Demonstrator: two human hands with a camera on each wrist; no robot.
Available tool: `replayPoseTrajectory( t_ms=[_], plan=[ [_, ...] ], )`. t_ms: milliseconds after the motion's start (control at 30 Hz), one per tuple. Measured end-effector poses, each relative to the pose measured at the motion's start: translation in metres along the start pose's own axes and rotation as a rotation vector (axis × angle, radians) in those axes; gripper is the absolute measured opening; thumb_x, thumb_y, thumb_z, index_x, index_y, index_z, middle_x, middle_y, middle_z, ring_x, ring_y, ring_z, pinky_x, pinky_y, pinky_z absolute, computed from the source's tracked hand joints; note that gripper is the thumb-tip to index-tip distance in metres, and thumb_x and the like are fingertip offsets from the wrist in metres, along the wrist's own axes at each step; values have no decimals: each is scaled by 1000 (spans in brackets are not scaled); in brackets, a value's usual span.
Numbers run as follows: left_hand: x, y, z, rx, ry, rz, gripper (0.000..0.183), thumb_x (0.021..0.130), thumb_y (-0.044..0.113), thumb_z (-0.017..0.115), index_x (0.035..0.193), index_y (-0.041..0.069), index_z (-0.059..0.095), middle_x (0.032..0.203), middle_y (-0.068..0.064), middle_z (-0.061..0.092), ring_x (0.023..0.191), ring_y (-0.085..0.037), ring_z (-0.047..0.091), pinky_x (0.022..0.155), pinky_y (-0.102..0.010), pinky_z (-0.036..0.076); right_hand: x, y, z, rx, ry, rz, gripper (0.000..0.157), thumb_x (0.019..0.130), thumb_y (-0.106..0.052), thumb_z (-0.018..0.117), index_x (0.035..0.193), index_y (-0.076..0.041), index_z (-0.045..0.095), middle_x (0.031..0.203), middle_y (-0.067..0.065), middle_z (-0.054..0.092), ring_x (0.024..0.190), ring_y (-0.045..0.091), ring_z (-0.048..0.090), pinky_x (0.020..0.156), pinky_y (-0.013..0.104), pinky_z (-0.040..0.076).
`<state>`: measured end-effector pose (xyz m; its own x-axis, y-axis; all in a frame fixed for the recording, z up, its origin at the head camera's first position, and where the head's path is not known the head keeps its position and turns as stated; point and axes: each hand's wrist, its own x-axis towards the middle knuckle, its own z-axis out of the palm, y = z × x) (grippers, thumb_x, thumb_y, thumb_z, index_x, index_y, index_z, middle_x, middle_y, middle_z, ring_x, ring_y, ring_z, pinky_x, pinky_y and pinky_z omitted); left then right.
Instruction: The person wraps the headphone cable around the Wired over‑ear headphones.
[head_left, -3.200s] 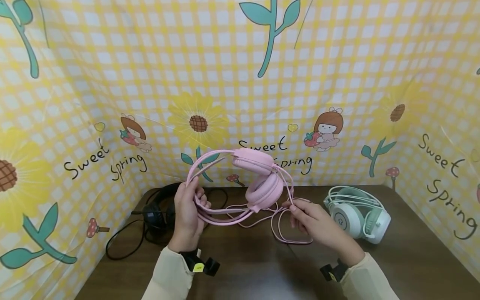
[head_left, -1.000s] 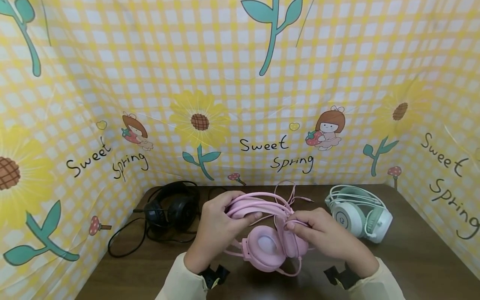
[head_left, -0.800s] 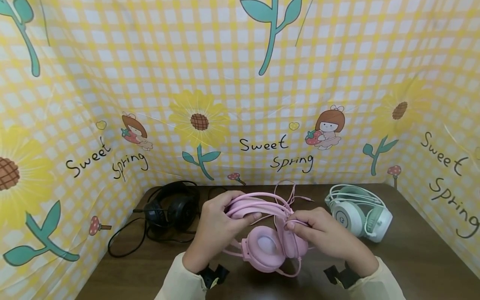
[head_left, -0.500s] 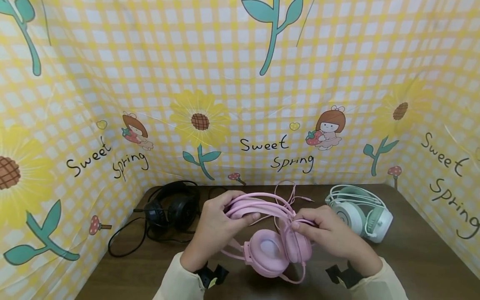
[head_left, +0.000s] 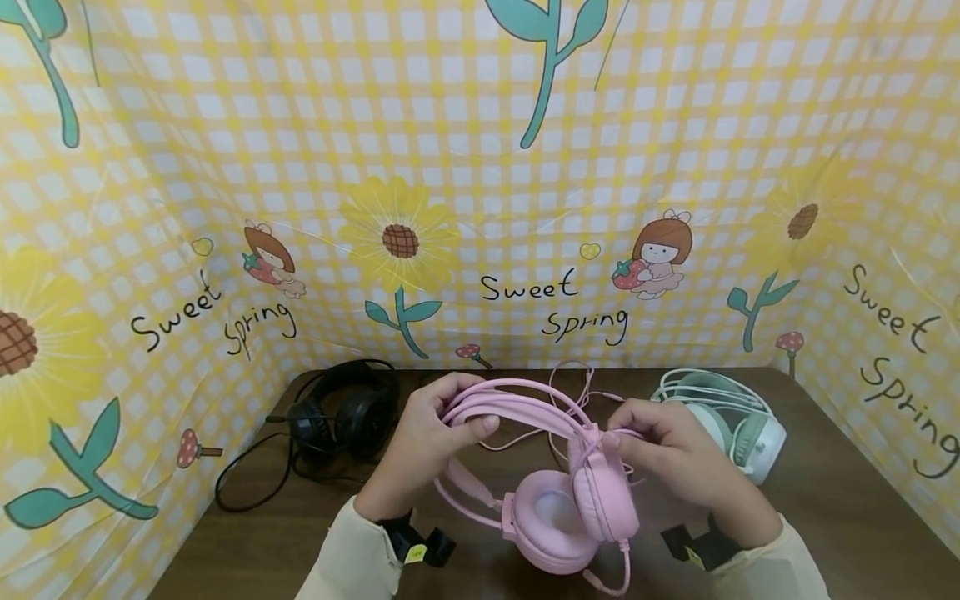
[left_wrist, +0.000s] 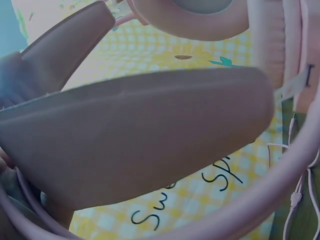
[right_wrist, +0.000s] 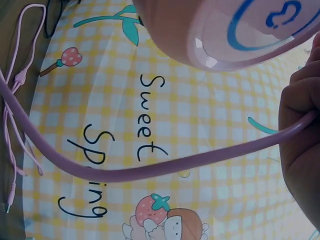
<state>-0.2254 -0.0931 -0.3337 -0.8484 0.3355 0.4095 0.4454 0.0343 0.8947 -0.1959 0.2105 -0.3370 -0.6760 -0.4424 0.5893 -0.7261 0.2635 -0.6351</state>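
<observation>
Pink headphones (head_left: 609, 504) are held over the table in the head view, ear cups hanging toward the person. My left hand (head_left: 420, 446) grips the headband's left part, its thumb lying across the band. The brown-looking inner headband pad (left_wrist: 140, 135) fills the middle of the left wrist view. My right hand (head_left: 667, 450) pinches the pink cable (right_wrist: 150, 172) beside the upper ear cup. From those fingers the cable bows away in the right wrist view, under an ear cup (right_wrist: 225, 40) with a blue mark. The fingertips are partly hidden there.
Black headphones (head_left: 363, 421) with a trailing cable lie at the table's back left. White and green headphones (head_left: 757, 437) lie at the right, partly behind my right hand. More pink cable (head_left: 570, 367) with a plug lies at the back. Yellow checked cloth (head_left: 510, 208) encloses the brown table (head_left: 247, 550).
From sideways, the headphones have been turned so the cups hang toward the person. In the last second the right hand moved right with the cable, and the cups swung down and right.
</observation>
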Motion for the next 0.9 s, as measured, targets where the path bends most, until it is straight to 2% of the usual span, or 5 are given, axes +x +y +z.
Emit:
replayPoseTrajectory(
  t_ms=[167,300,567,733,900],
  plan=[
    [2,-8,-2,-133,4,-31,36,79,5,75,113,0,65,98,-14,67,85,-20,61,72,-28,52,-1,5,-1,-25,24,50,23,87,4,66,87,-19,67,61,-10,49,52,5,44,41,25,38],
    [3,-13,-4,-135,-2,-19,35,78,2,71,113,0,66,98,-15,67,86,-21,62,74,-29,52,-2,10,-1,-4,13,62,22,86,4,68,86,-18,67,60,-8,51,50,5,45,40,26,38],
    [5,-18,-6,-153,-45,64,36,80,1,68,115,-5,64,99,-14,67,88,-18,62,77,-27,51,-3,14,-2,-33,33,68,24,80,2,75,82,-20,65,63,-9,51,52,3,44,40,25,38],
    [5,-19,-6,-186,-65,97,35,81,1,65,115,-8,64,95,-12,67,80,-16,59,67,-25,49,-2,14,-3,-42,29,58,24,78,2,77,81,-19,64,62,-9,51,52,2,43,41,24,38],
    [7,-23,-6,-293,-92,130,35,80,-2,58,114,-11,62,89,-8,65,71,-12,53,59,-22,43,-1,20,-4,-38,35,56,20,80,1,75,82,-16,65,65,-9,54,55,3,47,42,24,40]
  ],
)
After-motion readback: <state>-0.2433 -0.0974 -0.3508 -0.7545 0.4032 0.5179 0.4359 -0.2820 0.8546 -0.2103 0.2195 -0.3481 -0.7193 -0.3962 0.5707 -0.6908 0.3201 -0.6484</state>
